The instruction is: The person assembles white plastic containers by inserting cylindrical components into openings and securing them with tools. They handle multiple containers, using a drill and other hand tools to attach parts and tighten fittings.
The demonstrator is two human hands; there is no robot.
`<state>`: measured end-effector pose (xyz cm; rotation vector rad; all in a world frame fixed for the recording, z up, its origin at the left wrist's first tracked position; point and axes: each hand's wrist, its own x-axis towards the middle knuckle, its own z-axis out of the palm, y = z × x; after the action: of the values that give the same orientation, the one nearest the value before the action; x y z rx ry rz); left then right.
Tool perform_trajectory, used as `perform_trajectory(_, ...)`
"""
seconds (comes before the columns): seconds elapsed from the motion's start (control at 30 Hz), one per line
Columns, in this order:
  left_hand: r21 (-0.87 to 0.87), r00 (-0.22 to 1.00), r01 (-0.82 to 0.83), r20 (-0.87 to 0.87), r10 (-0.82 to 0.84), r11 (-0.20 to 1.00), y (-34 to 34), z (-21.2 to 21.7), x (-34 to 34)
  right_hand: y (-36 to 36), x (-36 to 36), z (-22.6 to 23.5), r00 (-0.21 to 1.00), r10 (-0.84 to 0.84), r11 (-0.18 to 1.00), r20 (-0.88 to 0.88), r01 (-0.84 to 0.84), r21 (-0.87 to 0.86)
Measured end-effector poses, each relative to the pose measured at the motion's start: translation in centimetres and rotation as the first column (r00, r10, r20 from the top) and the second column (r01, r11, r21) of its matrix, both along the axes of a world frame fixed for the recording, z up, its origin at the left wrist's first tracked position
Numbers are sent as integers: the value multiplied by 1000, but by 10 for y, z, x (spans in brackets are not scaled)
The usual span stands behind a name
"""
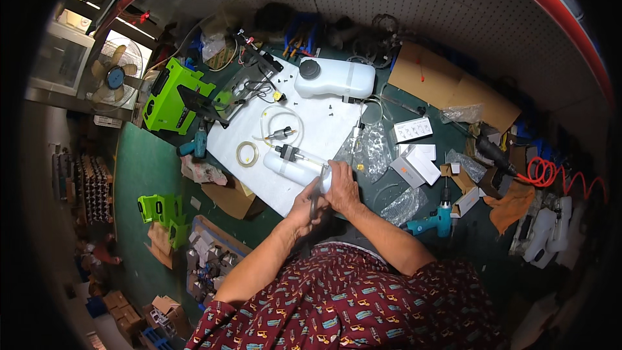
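At the white container (282,167), the hands (343,192) meet with fingers curled.

Left hand (302,210) and right hand (343,189) meet at 1 white tank (295,172).

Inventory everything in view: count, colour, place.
pad: 1, white, centre
far tank: 1, white, pad's far edge
near tank: 1, white, pad's near side
large housing: 1, lime green, pad's left
drills: 2, teal, either side of pad
tubing: 1 loop, clear, on pad
ring: 1, beige, on pad
cartons: several, white, right
bags: several, clear, right
coiled hose: 1, red, far right
fan: 1, blue hub, upper left
smaller parts: uncountable, mixed, scattered
left grip: 1, on grey strip
right grip: 1, at near tank's end
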<state>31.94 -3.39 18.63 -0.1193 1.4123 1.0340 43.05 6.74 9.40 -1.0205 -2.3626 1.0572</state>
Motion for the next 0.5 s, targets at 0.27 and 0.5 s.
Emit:
perform_trajectory(0.27,56,995,96,21,-97,994,-1,2,-12,0,-2,8,1000,4,998,-7,-5,-55)
perform_trajectory(0.5,-139,898,371,-198,-393,918,9,29,-37,-2,-2,16,1000,-2,1000,-15,2,-20)
